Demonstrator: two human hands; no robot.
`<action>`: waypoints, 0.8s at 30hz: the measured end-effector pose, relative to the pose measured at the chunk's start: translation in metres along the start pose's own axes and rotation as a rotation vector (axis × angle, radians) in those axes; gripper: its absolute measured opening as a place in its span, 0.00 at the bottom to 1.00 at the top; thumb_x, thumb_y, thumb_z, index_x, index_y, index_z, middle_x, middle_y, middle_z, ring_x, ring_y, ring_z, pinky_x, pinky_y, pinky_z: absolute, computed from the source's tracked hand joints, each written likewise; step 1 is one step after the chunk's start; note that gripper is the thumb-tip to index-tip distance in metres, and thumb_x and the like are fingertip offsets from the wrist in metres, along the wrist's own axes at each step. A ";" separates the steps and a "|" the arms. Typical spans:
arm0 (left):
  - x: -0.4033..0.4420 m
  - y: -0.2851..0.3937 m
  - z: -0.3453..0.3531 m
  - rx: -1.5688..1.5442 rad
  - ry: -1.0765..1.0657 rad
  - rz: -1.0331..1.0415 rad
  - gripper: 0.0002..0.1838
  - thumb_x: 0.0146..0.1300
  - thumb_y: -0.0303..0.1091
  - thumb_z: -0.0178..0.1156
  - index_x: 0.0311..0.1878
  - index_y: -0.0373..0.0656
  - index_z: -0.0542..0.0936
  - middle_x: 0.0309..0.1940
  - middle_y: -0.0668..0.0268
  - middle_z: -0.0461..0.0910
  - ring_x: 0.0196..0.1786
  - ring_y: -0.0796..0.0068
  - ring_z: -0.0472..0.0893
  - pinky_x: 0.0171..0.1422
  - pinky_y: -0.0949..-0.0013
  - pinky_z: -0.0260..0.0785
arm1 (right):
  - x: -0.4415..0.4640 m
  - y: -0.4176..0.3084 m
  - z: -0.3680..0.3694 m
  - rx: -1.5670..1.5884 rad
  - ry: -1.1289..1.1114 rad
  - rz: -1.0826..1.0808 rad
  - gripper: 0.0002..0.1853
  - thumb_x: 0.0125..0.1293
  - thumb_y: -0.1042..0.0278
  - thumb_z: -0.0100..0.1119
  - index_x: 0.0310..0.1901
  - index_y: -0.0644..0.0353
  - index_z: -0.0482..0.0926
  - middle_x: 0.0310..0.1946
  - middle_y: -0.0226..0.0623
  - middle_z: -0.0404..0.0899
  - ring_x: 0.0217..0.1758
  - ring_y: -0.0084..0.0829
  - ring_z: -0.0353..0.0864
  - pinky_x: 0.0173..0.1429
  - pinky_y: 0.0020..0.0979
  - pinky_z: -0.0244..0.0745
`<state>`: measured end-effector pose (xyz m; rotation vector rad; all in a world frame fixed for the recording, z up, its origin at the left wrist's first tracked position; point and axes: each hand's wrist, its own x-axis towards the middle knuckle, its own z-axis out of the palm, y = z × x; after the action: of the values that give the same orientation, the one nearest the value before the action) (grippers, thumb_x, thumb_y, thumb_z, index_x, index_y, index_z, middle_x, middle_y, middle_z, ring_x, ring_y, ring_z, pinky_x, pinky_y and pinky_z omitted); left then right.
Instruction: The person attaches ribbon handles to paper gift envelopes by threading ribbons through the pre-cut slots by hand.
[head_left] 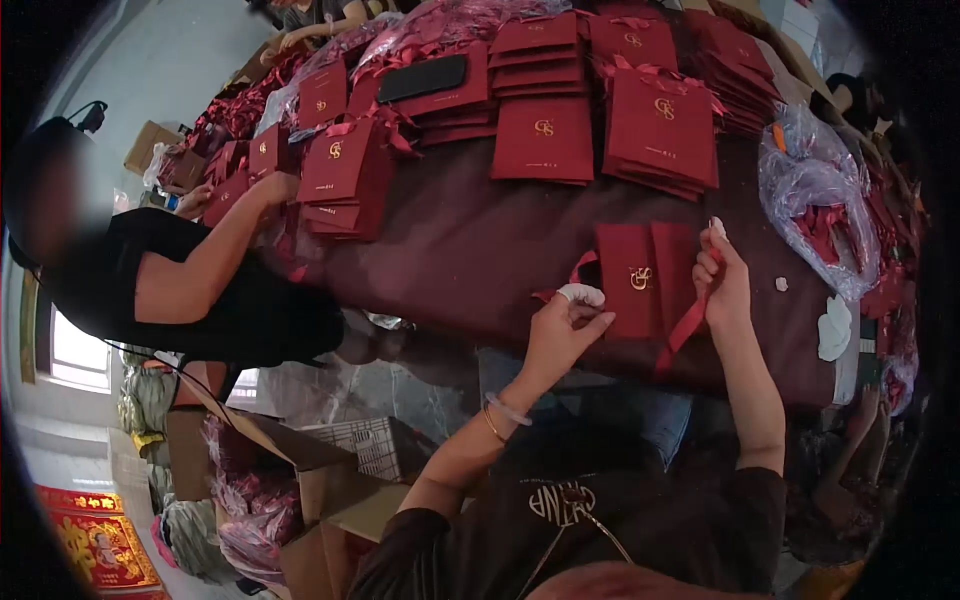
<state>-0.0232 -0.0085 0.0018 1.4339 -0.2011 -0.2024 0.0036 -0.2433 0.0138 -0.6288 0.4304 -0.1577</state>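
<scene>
A flat red paper bag (626,300) with a gold emblem lies on the table in front of me, its side panel folded out to the right. At its left edge my left hand (570,325) is closed, with a white wrap on one finger. A loop of red ribbon (583,264) shows just above those fingers; what they pinch is hidden. To the right of the bag, my right hand (724,275) grips a red ribbon strip (686,332), which hangs down across the bag's lower right side. One fingertip of this hand also has a white cover.
Stacked red bags (660,130) line the far side of the dark red table (450,240). A black phone (422,78) rests on one stack. Plastic wrapping (815,200) lies at right. A co-worker (190,255) handles bags at left; open cartons (330,490) stand below.
</scene>
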 end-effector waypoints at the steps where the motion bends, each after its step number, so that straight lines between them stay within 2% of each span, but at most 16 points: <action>1: 0.001 0.003 -0.001 0.092 0.002 -0.023 0.13 0.55 0.24 0.63 0.42 0.38 0.72 0.39 0.68 0.74 0.41 0.80 0.75 0.45 0.75 0.70 | 0.001 0.000 -0.001 -0.010 0.011 0.009 0.15 0.61 0.71 0.55 0.51 0.55 0.70 0.32 0.23 0.72 0.20 0.14 0.58 0.23 0.17 0.55; 2: 0.001 0.005 0.001 0.184 -0.006 -0.047 0.13 0.55 0.25 0.63 0.42 0.38 0.72 0.39 0.68 0.74 0.41 0.81 0.75 0.45 0.75 0.70 | 0.004 -0.001 -0.002 0.012 -0.018 0.001 0.15 0.61 0.71 0.55 0.51 0.56 0.70 0.32 0.23 0.73 0.20 0.14 0.58 0.23 0.17 0.55; 4: -0.002 0.001 0.004 0.059 -0.009 -0.052 0.13 0.54 0.25 0.63 0.42 0.37 0.72 0.38 0.68 0.75 0.40 0.81 0.76 0.44 0.75 0.70 | 0.009 -0.003 -0.007 0.015 -0.024 -0.008 0.16 0.61 0.71 0.55 0.51 0.56 0.70 0.32 0.22 0.73 0.21 0.14 0.57 0.24 0.17 0.55; 6: 0.000 0.009 0.004 0.205 0.019 -0.046 0.13 0.54 0.24 0.63 0.42 0.37 0.72 0.38 0.68 0.75 0.39 0.82 0.75 0.44 0.75 0.70 | 0.005 -0.002 -0.007 0.002 -0.017 -0.021 0.16 0.61 0.70 0.55 0.52 0.55 0.70 0.32 0.22 0.73 0.21 0.14 0.57 0.24 0.17 0.55; 7: 0.001 -0.004 0.002 0.115 0.010 0.015 0.13 0.54 0.24 0.63 0.42 0.37 0.72 0.39 0.69 0.75 0.39 0.82 0.76 0.44 0.76 0.70 | 0.006 -0.001 -0.004 -0.012 -0.017 -0.025 0.17 0.61 0.70 0.55 0.52 0.55 0.70 0.32 0.22 0.73 0.21 0.14 0.57 0.24 0.17 0.55; 10: 0.002 -0.005 0.000 0.098 -0.023 0.030 0.13 0.54 0.24 0.63 0.41 0.37 0.72 0.39 0.68 0.74 0.41 0.81 0.75 0.45 0.76 0.70 | 0.002 -0.003 0.004 -0.056 0.024 0.006 0.17 0.61 0.69 0.56 0.52 0.55 0.70 0.32 0.22 0.73 0.21 0.14 0.57 0.24 0.16 0.55; 12: 0.001 0.000 -0.001 0.054 -0.021 -0.058 0.16 0.54 0.24 0.63 0.45 0.37 0.71 0.41 0.66 0.74 0.42 0.80 0.75 0.46 0.75 0.70 | 0.005 -0.002 0.000 -0.048 0.027 0.024 0.16 0.62 0.70 0.55 0.52 0.55 0.69 0.32 0.23 0.73 0.21 0.14 0.57 0.24 0.17 0.55; 15: 0.003 0.004 0.002 0.081 -0.015 -0.045 0.25 0.55 0.24 0.62 0.56 0.36 0.66 0.44 0.61 0.74 0.42 0.77 0.75 0.44 0.74 0.70 | 0.008 -0.004 -0.005 -0.001 -0.052 -0.012 0.14 0.63 0.72 0.53 0.50 0.58 0.70 0.32 0.24 0.72 0.21 0.14 0.57 0.24 0.17 0.56; 16: 0.000 0.004 0.004 0.074 -0.022 -0.047 0.25 0.55 0.24 0.62 0.56 0.36 0.66 0.44 0.61 0.74 0.42 0.77 0.75 0.44 0.74 0.70 | 0.004 -0.005 -0.006 -0.005 -0.046 -0.017 0.14 0.63 0.72 0.53 0.50 0.58 0.70 0.32 0.24 0.72 0.21 0.14 0.57 0.24 0.17 0.56; 18: 0.004 0.008 0.002 0.107 -0.015 -0.063 0.26 0.57 0.25 0.61 0.58 0.34 0.64 0.44 0.60 0.74 0.40 0.77 0.75 0.43 0.74 0.71 | 0.004 -0.004 0.002 -0.015 -0.001 -0.021 0.14 0.63 0.71 0.53 0.50 0.57 0.70 0.33 0.24 0.72 0.21 0.14 0.58 0.24 0.17 0.56; 19: 0.004 0.001 0.001 -0.032 -0.014 -0.082 0.26 0.58 0.25 0.60 0.58 0.33 0.64 0.42 0.59 0.74 0.38 0.78 0.75 0.41 0.74 0.71 | 0.005 -0.003 0.005 -0.008 -0.013 -0.025 0.14 0.63 0.71 0.53 0.50 0.57 0.70 0.33 0.24 0.72 0.21 0.14 0.58 0.24 0.17 0.56; 24: 0.007 0.006 -0.002 -0.009 -0.036 -0.137 0.23 0.57 0.25 0.61 0.56 0.33 0.67 0.37 0.62 0.75 0.36 0.79 0.76 0.38 0.75 0.72 | 0.005 -0.003 0.001 -0.005 -0.028 0.010 0.15 0.64 0.70 0.52 0.53 0.56 0.70 0.33 0.24 0.73 0.21 0.13 0.58 0.23 0.16 0.56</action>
<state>-0.0158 -0.0076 0.0077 1.4363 -0.1315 -0.3414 0.0081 -0.2464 0.0145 -0.6330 0.4071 -0.1378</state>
